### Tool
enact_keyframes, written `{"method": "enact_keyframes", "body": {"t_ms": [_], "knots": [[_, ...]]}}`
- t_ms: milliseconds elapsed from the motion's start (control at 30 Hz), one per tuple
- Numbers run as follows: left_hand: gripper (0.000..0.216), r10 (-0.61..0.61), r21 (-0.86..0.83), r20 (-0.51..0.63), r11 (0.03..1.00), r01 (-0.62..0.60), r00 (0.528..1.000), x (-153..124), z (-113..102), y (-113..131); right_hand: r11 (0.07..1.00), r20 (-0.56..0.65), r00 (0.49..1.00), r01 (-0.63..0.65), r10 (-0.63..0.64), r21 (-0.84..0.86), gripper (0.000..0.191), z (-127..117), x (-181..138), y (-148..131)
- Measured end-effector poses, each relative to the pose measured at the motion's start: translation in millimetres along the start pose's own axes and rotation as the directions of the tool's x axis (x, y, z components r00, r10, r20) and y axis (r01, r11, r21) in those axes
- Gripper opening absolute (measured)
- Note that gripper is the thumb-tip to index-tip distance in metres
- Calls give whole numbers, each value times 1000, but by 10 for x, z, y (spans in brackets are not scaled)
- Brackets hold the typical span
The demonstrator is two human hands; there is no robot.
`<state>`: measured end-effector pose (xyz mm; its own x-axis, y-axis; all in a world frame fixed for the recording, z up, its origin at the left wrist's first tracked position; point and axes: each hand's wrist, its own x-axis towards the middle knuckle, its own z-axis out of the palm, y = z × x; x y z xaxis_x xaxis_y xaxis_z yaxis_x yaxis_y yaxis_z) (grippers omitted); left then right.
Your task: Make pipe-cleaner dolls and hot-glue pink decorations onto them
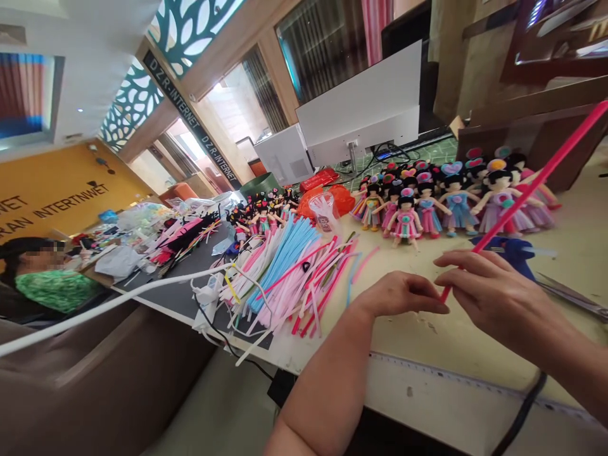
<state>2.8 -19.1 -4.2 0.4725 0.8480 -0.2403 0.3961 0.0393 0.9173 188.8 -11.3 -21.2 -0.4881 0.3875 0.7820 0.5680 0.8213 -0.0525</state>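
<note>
A long red pipe cleaner (517,202) slants up to the right over the table. Its lower end is pinched between the fingertips of my left hand (403,294). A little higher, my right hand (494,288) grips the same stem, its fingers closed around it. Behind my right hand lies a blue glue gun (515,256), partly hidden by that hand. Scissors (572,296) rest on the table to the right. Left of my hands spreads a pile of pipe cleaners (294,272) in pink, white, light blue and red.
Several finished dolls (453,202) stand in rows behind my hands, with more small dolls (266,215) farther left. An orange bag (327,199), monitors (361,95) and a cardboard box (527,149) line the back. A white cable (142,288) crosses at left. A person (52,288) sits far left.
</note>
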Motion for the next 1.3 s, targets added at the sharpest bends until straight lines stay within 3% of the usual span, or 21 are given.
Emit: {"method": "enact_keyframes", "body": {"t_ms": [400,700,1067,1200,1300], "knots": [[14,38,62,-12,997,-37,999,11,8,42,996,106,991,-80,83,-32,23,-89,85,-85],[23,80,18,-72,997,-79,994,17,7,25,955,218,949,-175,228,-238,27,-244,132,-209],[26,101,0,-111,995,-102,989,36,-54,-20,885,421,797,-289,433,-364,27,-352,195,-317],[25,114,4,-183,993,-115,977,37,-71,-13,848,480,709,-351,517,-397,28,-376,228,-326],[23,119,-6,-240,992,-124,963,38,-79,-3,833,496,675,-379,547,-404,27,-371,229,-309]]}}
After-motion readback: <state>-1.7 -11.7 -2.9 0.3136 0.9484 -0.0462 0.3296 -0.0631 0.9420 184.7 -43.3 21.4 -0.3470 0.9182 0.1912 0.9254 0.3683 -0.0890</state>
